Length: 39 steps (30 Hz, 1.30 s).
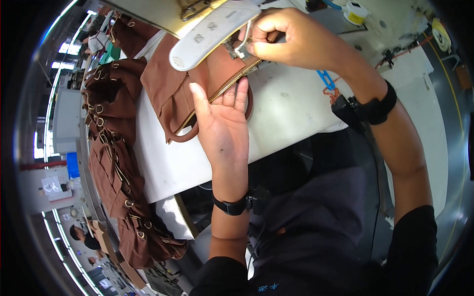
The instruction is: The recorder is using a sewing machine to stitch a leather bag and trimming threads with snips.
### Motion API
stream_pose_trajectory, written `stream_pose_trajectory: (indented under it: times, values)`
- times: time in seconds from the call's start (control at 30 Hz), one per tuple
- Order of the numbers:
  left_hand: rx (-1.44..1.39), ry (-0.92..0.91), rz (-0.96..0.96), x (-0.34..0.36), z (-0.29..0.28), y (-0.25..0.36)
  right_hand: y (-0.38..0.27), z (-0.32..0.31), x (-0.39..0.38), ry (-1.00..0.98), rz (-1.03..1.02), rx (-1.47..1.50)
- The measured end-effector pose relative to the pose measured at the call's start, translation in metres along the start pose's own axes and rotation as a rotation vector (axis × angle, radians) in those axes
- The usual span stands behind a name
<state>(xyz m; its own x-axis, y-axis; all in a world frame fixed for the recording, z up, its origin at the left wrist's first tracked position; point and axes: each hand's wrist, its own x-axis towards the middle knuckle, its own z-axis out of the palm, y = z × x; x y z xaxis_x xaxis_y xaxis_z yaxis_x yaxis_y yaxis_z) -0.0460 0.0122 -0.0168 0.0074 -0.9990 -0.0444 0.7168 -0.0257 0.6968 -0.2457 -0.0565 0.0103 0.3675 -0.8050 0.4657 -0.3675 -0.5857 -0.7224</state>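
A brown handbag (168, 74) with a brass-toothed zipper (229, 84) and a rounded handle (185, 135) lies under the head of a sewing machine (212, 37). My left hand (224, 118) is palm up at the bag's near edge. Its thumb stands apart over the brown material, and its stretched fingers reach to the zipper edge. Beside the machine's needle area, my right hand (284, 39) has its fingers curled together in a pinch. What they hold, if anything, is hidden by the hand and the machine parts.
Several brown bags (116, 172) with metal rings hang in a row along the left. The white worktable (291, 108) carries the machine. A blue plastic piece (326, 79) hangs at its right edge, and a white bottle (354, 14) stands behind. Other people (91, 239) are far off left.
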Motion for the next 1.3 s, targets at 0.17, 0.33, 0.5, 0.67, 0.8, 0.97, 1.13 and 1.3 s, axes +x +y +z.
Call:
stream_pose_trajectory:
  times: [0.17, 0.33, 0.5, 0.67, 0.8, 0.97, 1.13, 1.3]
  values:
    - [0.086, -0.019, 0.109, 0.002, -0.004, -0.007, -0.005, -0.001, -0.004, -0.017, 0.051, -0.008]
    - [0.25, 0.028, 0.257, 0.016, 0.001, -0.021, -0.008, 0.013, -0.005, 0.295, 0.049, -0.32]
    - [0.191, -0.068, 0.101, 0.049, 0.005, -0.016, -0.007, 0.012, -0.005, 0.105, -0.091, -0.944]
    - [0.131, -0.15, -0.026, 0.06, -0.003, -0.01, -0.003, 0.013, 0.013, -0.034, 0.057, -0.893]
    - [0.151, -0.167, -0.034, 0.063, -0.005, -0.008, 0.003, 0.024, 0.023, 0.001, 0.251, -0.529]
    - [0.165, -0.146, -0.019, 0.056, -0.002, -0.009, -0.003, 0.047, 0.011, 0.313, 0.241, -0.396]
    - [0.254, -0.131, 0.001, 0.052, -0.001, -0.009, -0.005, 0.057, 0.008, 0.617, 0.027, -0.569]
    - [0.285, -0.09, -0.007, 0.047, 0.002, -0.005, 0.003, 0.059, 0.011, 0.709, -0.045, -0.653]
